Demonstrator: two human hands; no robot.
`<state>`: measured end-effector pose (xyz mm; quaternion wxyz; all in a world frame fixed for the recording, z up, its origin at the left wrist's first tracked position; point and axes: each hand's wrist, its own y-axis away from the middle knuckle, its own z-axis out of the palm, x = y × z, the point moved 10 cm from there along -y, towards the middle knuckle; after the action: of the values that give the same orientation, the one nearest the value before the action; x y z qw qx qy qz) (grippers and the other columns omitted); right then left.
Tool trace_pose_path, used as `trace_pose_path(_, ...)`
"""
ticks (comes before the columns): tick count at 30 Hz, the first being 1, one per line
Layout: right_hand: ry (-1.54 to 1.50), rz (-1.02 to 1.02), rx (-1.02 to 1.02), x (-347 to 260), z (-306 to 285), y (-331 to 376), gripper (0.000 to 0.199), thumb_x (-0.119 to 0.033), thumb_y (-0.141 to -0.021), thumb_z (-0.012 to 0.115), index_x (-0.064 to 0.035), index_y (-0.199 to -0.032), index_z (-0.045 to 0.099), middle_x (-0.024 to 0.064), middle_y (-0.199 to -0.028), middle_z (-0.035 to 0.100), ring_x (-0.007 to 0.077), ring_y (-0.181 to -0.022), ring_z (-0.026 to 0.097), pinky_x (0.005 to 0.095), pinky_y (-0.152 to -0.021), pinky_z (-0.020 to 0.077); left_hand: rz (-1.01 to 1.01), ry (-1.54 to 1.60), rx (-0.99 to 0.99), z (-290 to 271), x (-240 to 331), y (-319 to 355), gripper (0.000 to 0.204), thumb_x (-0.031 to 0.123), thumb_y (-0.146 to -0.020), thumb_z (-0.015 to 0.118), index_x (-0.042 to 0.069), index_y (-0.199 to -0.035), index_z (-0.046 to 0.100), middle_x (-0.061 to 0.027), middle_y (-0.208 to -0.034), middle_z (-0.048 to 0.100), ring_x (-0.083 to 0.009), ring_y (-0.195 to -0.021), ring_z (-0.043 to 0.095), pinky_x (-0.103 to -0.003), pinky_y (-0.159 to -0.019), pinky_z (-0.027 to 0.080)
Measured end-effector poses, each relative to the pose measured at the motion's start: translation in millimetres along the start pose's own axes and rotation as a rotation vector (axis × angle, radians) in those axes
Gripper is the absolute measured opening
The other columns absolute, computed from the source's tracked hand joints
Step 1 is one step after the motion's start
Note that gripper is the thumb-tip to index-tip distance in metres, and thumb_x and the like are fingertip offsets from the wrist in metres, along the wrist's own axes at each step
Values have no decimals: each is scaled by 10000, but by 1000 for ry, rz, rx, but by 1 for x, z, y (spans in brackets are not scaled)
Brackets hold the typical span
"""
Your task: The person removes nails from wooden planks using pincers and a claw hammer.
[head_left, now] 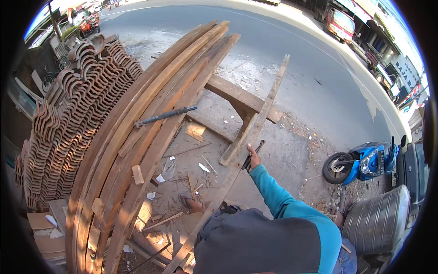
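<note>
The teal-sleeved right arm (276,188) is slanting forward and leftward; its bare right hand (254,159) is gripping, thumb (250,148) pointing forward.

Long plank (222,190) cut off at lower edge

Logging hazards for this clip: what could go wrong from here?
The right hand, gripping a dark tool, is close to the long board; it might get pinched if the board shifts.
The long grey-blue tool lying across the beams could slide off if knocked.
Scattered wood scraps near the sandaled foot might cause a stumble.
</note>
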<state>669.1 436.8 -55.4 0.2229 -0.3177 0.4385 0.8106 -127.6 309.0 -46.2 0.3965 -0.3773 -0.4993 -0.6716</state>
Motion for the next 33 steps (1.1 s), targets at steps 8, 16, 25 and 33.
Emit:
trace_pose_path(8,-51,-36,-149,-39,51,5,587,-493,-850,725,-54,-1223,610,145,-997,712,290,-835,715,426,-798,602,-99,88,-60,10,14,25,566,616,-941,456,130,-1231,480,-85,-870,542,-206,-699,554,-356,-621,504)
trace_pose_path(16,-35,-78,-456,-86,117,6,538,-489,-945,601,8,-1147,564,182,-997,671,314,-951,661,429,-886,532,-112,286,-51,57,126,144,570,630,-945,426,72,-1002,527,-73,-714,519,-189,-646,536,-329,-607,485)
trace_pose_path(25,76,10,-518,-69,195,22,592,-482,-959,558,-27,-1334,501,208,-1163,626,319,-1105,607,479,-967,509,-131,491,-8,59,149,90,540,623,-929,490,98,-1057,514,-114,-750,558,-270,-676,589,-438,-629,526)
trace_pose_path(33,67,-90,-341,-81,277,-46,463,-366,-907,676,10,-1171,616,149,-856,647,198,-617,621,341,-695,587,-133,532,-49,153,166,69,486,562,-900,603,88,-867,499,-95,-687,551,-256,-653,605,-432,-621,539)
